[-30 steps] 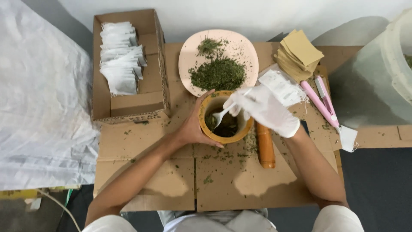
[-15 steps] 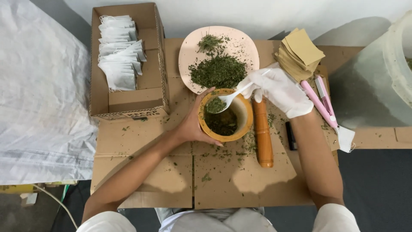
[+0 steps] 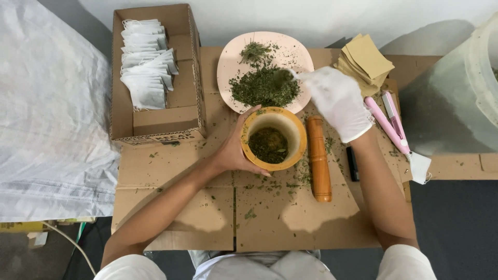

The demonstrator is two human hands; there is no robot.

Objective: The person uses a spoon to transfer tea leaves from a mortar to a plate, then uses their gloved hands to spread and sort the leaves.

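The bare left hand sat at the middle of the frame, its fingers curled around the left wall of a round yellow wooden mortar bowl, gripping it. Dark crushed green herb lay in the bottom of that bowl. The right hand, in a white glove, reached up and to the right of the bowl, its fingers closed on the handle of a small white spoon whose tip was blurred over the heap of dried green leaves. Those leaves lay on a round pale pink plate in the upper middle of the frame, just above the bowl and touching its rim in the picture.

Just right of the bowl lay a long orange-brown wooden pestle, flat on the sheets of brown cardboard that covered the desk, with green crumbs scattered about it. A small black stick-shaped thing lay to the right of the pestle beside the right forearm. In the upper left stood an open brown cardboard box holding a pile of white filter bags. At the upper right sat a stack of tan paper envelopes, and below it a pink flat-iron-shaped sealer. A white woven sack filled the left edge
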